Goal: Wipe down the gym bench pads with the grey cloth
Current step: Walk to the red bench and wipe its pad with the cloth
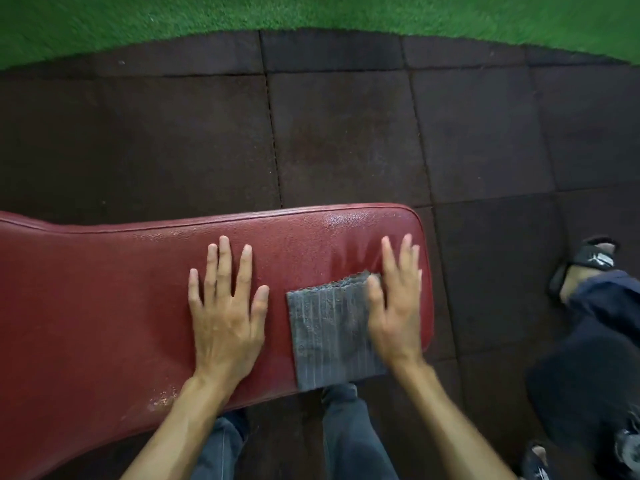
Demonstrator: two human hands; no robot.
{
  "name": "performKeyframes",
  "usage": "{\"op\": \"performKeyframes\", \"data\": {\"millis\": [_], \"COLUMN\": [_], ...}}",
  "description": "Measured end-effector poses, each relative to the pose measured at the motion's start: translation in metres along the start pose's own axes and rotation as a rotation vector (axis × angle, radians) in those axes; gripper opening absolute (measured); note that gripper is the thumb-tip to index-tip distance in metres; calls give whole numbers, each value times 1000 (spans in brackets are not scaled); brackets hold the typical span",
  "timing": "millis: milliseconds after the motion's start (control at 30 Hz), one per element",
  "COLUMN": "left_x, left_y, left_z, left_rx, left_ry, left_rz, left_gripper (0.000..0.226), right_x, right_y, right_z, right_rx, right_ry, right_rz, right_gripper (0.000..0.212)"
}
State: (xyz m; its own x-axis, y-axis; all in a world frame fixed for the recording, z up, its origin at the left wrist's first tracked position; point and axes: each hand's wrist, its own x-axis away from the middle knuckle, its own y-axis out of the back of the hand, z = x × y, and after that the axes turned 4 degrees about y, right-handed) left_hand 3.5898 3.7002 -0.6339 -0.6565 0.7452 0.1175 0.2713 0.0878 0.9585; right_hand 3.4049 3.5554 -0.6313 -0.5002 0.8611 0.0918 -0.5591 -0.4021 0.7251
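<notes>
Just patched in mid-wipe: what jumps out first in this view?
The red bench pad runs across the lower frame, with the left hand flat on it. The right hand presses the grey cloth near the pad's right end. Green turf borders the dark floor tiles beyond.

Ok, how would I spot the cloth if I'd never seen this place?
Find the long red pad lying across the dark floor tiles. Near its right end, the cloth lies flat, its edge under the right hand. It is the only grey, ribbed thing on the smooth red surface.
</notes>
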Motion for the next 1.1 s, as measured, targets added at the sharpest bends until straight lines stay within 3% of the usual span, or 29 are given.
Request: {"op": "performKeyframes", "data": {"millis": [167,267,400,500,667,767,933,1033,1100], "left_x": [58,50,-14,-50,43,75,-21,-57,-35], "left_y": [-32,-54,-44,-22,-17,-31,-26,-7,3], "left_z": [-93,-114,-87,-40,-17,-41,-45,-11,12], "left_rx": [4,-84,-107,-150,-210,-215,-190,-163,-166], "left_ry": [-184,-208,-230,-104,31,-15,-255,-104,-12], "left_rz": [84,94,47,14,68,92,84,50,49], "left_gripper": [66,65,59,58,63,64,63,62,63], "right_x": [-45,-43,-44,-44,-40,-37,-35,-28,-24], "right_y": [6,-3,-2,-4,-9,-12,-12,-16,-18], "right_z": [-55,-61,-63,-63,-56,-54,-55,-49,-44], "right_rx": [158,253,259,304,430,464,463,452,444], "right_ry": [115,110,117,126,116,104,110,104,94], "right_rz": [94,65,60,59,58,58,62,65,67], "right_gripper": [53,52,52,54,65,72,73,73,73]}}
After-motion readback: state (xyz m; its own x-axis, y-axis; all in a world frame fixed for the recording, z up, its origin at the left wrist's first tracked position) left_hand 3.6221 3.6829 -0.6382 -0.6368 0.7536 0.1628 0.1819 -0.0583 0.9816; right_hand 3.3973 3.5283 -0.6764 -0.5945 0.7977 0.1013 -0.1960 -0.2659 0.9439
